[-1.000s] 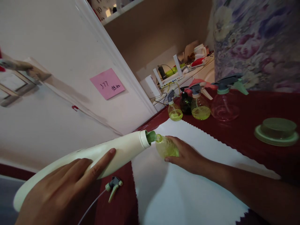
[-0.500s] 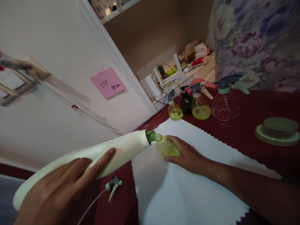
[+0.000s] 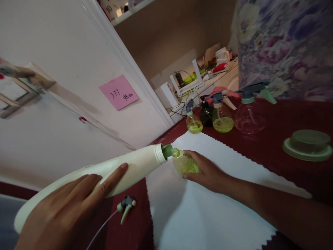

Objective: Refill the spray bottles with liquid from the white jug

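In my left hand (image 3: 70,205) is a large cream-coloured bottle (image 3: 137,163), tilted over sideways with its uncapped neck toward the right. A green spout (image 3: 167,150) sits in that neck and meets the mouth of a small clear yellow-green bottle (image 3: 183,163). My right hand (image 3: 204,170) is wrapped round this small bottle, which leans toward the spout and has yellowish liquid in it. Below the large bottle lies a loose spray trigger head (image 3: 126,205) with its thin tube on the dark red table.
Spray bottles with yellow liquid (image 3: 223,121) and a pink one (image 3: 250,118) stand at the back beside a dark pump bottle (image 3: 206,114). A green lid (image 3: 308,146) lies at right. White cloth (image 3: 223,211) covers the middle. A white door (image 3: 65,104) borders the left; a router (image 3: 191,88) sits behind.
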A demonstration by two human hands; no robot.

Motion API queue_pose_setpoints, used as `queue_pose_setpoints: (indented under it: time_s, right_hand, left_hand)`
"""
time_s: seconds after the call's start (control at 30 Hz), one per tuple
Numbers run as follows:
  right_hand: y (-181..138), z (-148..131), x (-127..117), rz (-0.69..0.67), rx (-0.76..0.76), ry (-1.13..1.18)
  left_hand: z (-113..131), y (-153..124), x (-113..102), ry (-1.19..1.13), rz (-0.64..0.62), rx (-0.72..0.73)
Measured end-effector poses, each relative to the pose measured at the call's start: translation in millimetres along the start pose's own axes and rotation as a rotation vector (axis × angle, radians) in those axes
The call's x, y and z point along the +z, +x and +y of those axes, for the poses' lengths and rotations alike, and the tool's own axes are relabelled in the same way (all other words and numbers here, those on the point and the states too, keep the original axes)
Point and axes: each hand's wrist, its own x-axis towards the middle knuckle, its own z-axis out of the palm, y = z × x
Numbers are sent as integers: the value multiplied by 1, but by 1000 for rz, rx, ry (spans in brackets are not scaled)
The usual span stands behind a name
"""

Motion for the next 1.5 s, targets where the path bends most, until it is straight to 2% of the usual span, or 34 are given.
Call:
queue_pose_setpoints:
  time_s: [0.3, 0.53, 1.13, 1.5]
  right_hand:
    - [0, -3, -1, -4, -3, 3]
    - [-1, -4, -1, -10, 9, 0]
    - [0, -2, -1, -23, 8, 0]
    - [0, -4, -1, -21, 9, 5]
  left_hand:
    - [0, 2, 0, 34, 4, 14]
    - [2, 3, -2, -45, 3, -29]
    - [-4, -2, -1, -58, 10, -47]
    - [-3, 1, -2, 2, 15, -31]
